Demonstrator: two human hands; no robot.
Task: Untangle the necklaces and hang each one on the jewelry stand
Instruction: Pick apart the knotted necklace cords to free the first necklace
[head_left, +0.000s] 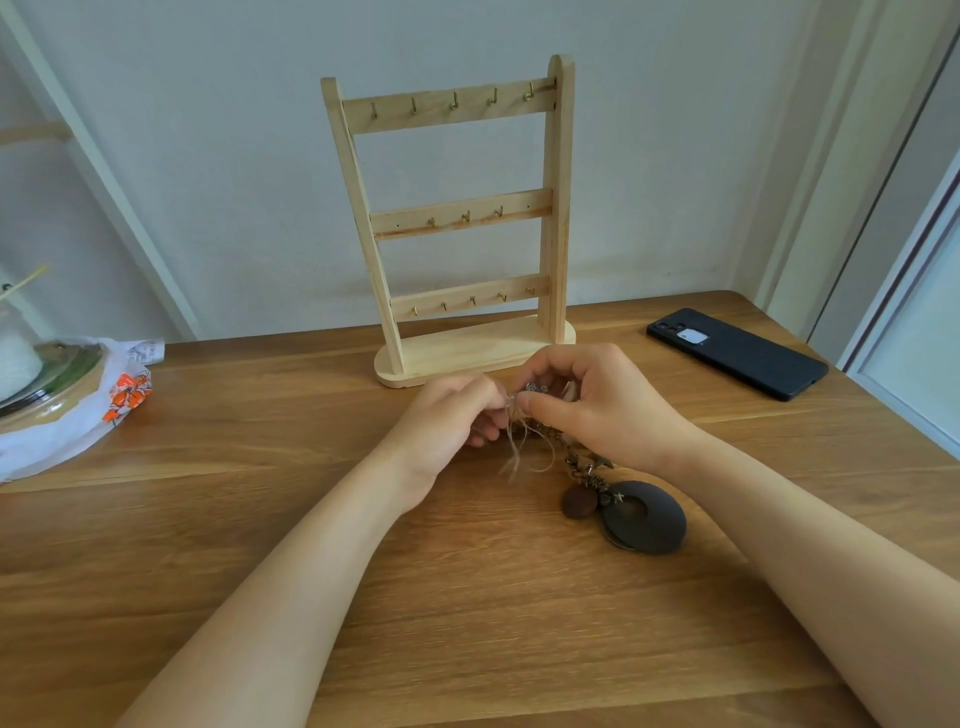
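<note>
Currently the tangled necklaces (521, 447) are pinched from both sides, the grip of the left hand (452, 415) and of the right hand (597, 410) each clamped on the thin cords. Just below the right grip the dark pendants (644, 514) are seen lying on the worktop (415, 597). If the strands are pulled apart hard, the knot could be tightened or a cord frayed; the stand (462, 212) just beyond could be knocked.

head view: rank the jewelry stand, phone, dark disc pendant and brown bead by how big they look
1. jewelry stand
2. phone
3. dark disc pendant, though it lies nearer the camera
4. brown bead
</note>
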